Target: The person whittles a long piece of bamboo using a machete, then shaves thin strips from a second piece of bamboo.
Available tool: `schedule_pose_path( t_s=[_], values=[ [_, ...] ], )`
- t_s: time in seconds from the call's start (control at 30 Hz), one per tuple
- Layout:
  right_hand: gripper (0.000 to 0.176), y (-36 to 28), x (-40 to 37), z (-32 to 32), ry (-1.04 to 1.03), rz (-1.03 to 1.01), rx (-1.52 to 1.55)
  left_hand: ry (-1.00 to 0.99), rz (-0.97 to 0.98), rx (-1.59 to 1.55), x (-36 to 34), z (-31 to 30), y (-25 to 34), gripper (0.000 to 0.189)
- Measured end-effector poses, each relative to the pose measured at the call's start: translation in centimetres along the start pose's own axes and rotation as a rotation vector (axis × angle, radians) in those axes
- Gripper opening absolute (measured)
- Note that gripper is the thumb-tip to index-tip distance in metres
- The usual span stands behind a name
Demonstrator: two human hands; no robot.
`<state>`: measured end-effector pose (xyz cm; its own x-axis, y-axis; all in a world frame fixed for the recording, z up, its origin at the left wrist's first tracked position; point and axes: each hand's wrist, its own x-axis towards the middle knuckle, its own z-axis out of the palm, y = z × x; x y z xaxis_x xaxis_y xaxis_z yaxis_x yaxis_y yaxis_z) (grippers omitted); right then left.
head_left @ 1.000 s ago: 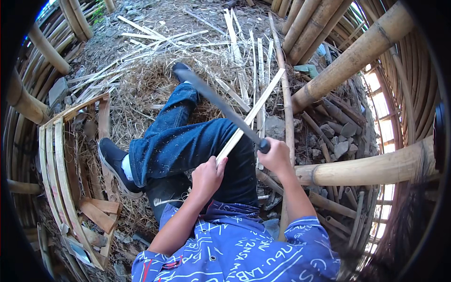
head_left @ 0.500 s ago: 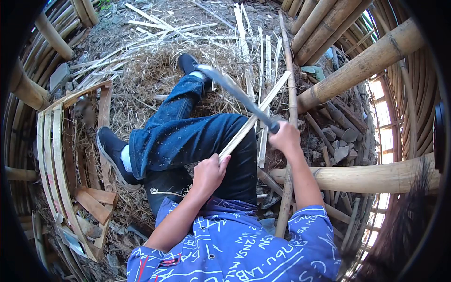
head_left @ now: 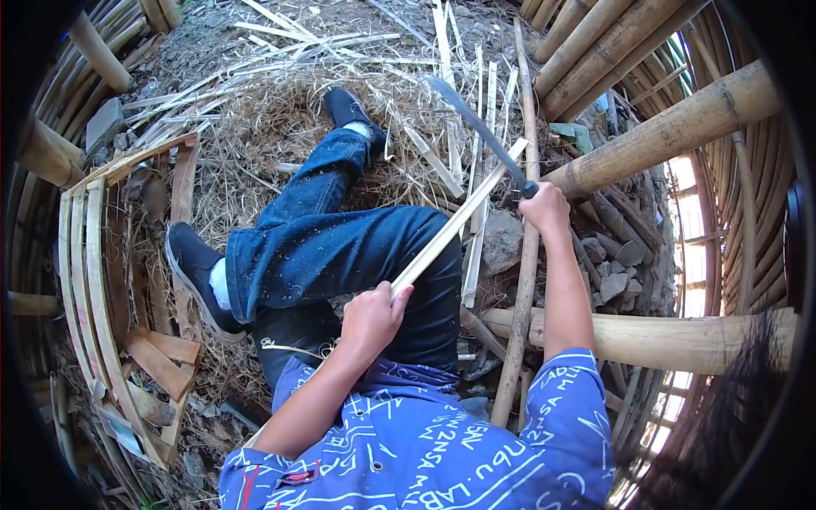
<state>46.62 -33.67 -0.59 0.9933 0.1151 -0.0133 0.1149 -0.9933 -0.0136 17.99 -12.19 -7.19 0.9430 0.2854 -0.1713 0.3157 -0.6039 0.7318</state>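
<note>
My left hand (head_left: pixel 371 316) grips the near end of a long pale bamboo strip (head_left: pixel 459 223) that runs up and to the right across my knee. My right hand (head_left: pixel 544 208) holds the handle of a dark curved machete (head_left: pixel 480 132), its blade stretched up and left past the far end of the strip. My legs in blue jeans (head_left: pixel 340 246) are folded on the ground, with black shoes (head_left: pixel 191 272) at the left and top.
Dry shavings and cut bamboo strips (head_left: pixel 340 51) litter the ground ahead. Thick bamboo poles (head_left: pixel 671 127) cross at the right, another pole (head_left: pixel 680 336) lies by my right elbow. Bent bamboo slats (head_left: pixel 93 289) lie at the left. Rocks (head_left: pixel 612 272) sit at the right.
My right hand has moved away from me with the machete, sliding the blade from over my knee out to the far end of the strip. My left hand keeps its grip.
</note>
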Motion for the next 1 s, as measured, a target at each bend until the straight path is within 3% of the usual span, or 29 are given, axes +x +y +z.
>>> schedule_pose_path(
  t_s=[0.37,0.43,0.53,0.57,0.67,0.73,0.8,0.87,1.0],
  values=[
    [0.033,0.7,4.5,0.1,0.018,0.149,0.011,0.014,0.008,0.038,0.1,-0.9,0.8,0.049],
    [0.042,1.2,5.3,0.5,0.037,0.243,0.100,0.016,0.005,0.032,-0.2,-1.0,0.6,0.050],
    [0.047,5.4,7.4,3.7,0.078,0.260,0.203,0.028,-0.001,0.029,-0.5,-0.7,0.0,0.051],
    [0.040,6.9,7.0,5.2,0.193,0.241,0.180,0.023,-0.008,0.022,-0.5,-0.6,-0.2,0.051],
    [0.037,5.8,1.6,4.3,0.126,0.228,0.330,-0.020,-0.038,-0.033,-0.2,-1.1,0.0,0.053],
    [0.028,4.8,-2.2,5.1,0.246,0.064,0.504,-0.053,-0.059,-0.071,0.3,-1.1,0.1,0.054],
    [0.021,2.8,-6.9,4.5,0.216,-0.024,0.600,-0.098,-0.112,-0.117,0.6,-1.0,0.5,0.055],
    [0.017,0.4,-11.2,3.0,0.030,-0.016,0.646,-0.085,-0.132,-0.170,0.8,-0.6,0.7,0.055],
    [0.017,-3.2,-16.1,1.8,-0.050,-0.194,0.539,-0.101,-0.157,-0.236,1.1,-0.8,1.6,0.055]
  ],
)
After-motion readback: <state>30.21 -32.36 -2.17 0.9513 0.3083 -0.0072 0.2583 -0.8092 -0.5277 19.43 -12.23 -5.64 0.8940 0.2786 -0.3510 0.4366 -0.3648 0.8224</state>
